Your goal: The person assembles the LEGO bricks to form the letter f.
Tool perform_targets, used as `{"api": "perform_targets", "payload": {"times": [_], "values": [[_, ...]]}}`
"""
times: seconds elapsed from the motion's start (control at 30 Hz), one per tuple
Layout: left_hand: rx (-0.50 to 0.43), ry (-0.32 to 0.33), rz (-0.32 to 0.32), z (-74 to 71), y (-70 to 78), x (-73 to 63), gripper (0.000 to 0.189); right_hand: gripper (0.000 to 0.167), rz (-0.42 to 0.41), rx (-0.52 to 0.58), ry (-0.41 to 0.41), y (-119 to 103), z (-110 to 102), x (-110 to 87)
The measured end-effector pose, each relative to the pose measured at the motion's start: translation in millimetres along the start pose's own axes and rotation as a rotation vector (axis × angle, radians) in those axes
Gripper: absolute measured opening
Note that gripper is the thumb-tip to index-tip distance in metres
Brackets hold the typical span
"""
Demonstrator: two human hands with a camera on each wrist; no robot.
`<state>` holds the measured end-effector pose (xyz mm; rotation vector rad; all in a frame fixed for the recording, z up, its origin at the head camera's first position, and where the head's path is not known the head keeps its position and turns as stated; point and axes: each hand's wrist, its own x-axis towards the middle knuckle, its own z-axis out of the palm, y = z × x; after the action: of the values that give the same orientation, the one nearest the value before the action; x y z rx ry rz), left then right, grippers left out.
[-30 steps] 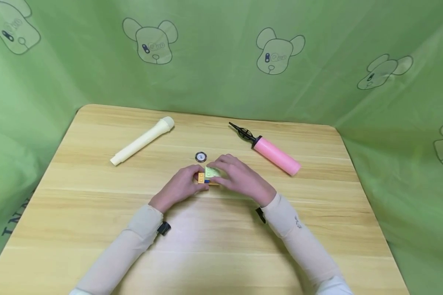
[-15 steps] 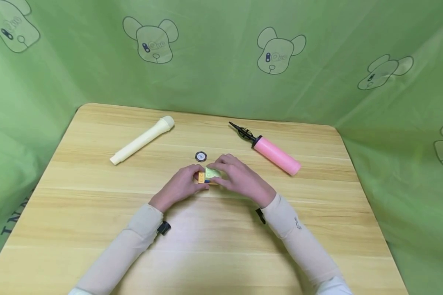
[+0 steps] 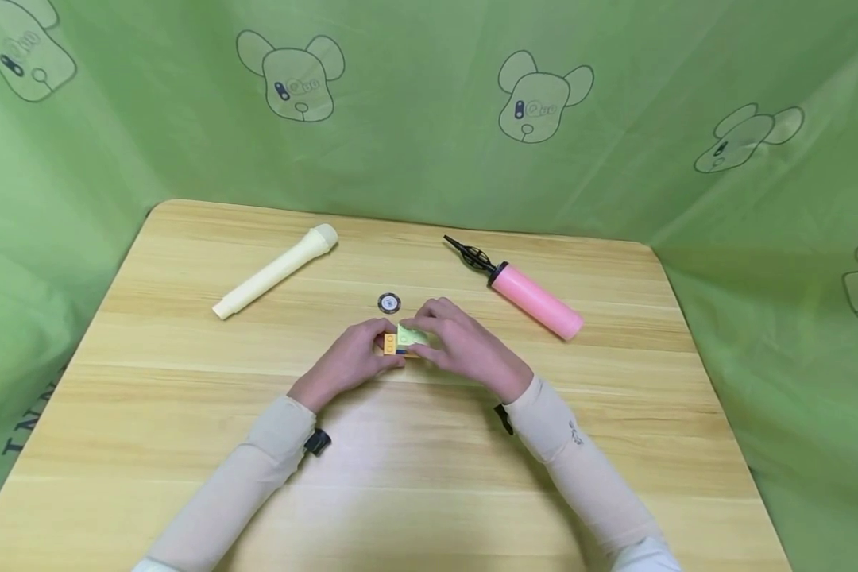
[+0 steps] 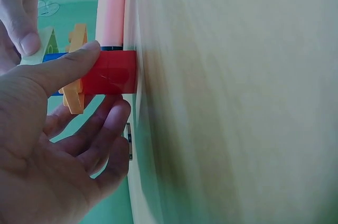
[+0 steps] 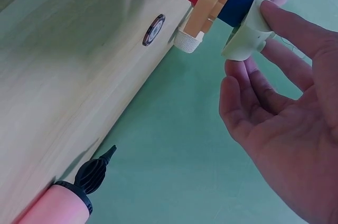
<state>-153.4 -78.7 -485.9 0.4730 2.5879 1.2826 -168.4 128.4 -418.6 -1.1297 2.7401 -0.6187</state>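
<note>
A small stack of toy building blocks stands on the table between both hands. Its red block (image 4: 113,73) is at the bottom, an orange block (image 5: 210,3) lies across it, and a blue block (image 5: 237,3) comes above that. On top is a pale green block (image 5: 248,34) with a curved underside. My left hand (image 3: 350,361) grips the lower part of the stack, thumb on the near side and fingers on the far side. The pale green block is pinched between thumb and fingers of my right hand (image 3: 465,345), which partly covers it in the head view.
Just beyond the stack lies a dark-rimmed poker chip (image 3: 389,303). A cream toy microphone (image 3: 275,272) rests at the back left of the wooden table (image 3: 372,508). To the right lies a pink hand pump (image 3: 536,302) with a black nozzle. Green curtains surround the table.
</note>
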Motion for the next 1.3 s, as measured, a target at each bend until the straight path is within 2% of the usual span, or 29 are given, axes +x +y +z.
{"api": "perform_targets", "payload": {"times": [0.27, 0.43, 0.6, 0.73, 0.87, 1.03, 1.17, 1.3], "values": [[0.002, 0.0, -0.02, -3.8, 2.3, -0.6, 0.045, 0.041, -0.014, -0.011, -0.007, -1, -3, 5.0], [0.015, -0.026, -0.054, -1.9, 2.3, -0.3, 0.059, 0.041, -0.007, -0.011, -0.011, -1, -2, 6.1], [0.087, -0.075, -0.078, 2.5, 1.5, -0.4, 0.069, 0.042, 0.009, 0.006, -0.029, 0, -3, 6.2], [0.165, -0.095, -0.048, 5.5, 2.0, -0.6, 0.071, 0.043, 0.048, 0.022, -0.045, 4, -5, 5.1], [0.238, -0.052, -0.006, 7.8, 5.0, -3.1, 0.08, 0.045, 0.069, 0.046, -0.059, 11, -6, 6.4], [0.443, 0.046, 0.095, 11.0, 11.5, -6.4, 0.088, 0.045, 0.079, 0.101, -0.07, 20, -8, 11.9], [0.596, 0.117, 0.149, 12.7, 15.1, -5.7, 0.085, 0.045, 0.096, 0.145, -0.069, 26, -9, 15.9], [0.674, 0.154, 0.19, 12.1, 16.4, -4.8, 0.075, 0.045, 0.109, 0.179, -0.072, 30, -9, 18.4]]}}
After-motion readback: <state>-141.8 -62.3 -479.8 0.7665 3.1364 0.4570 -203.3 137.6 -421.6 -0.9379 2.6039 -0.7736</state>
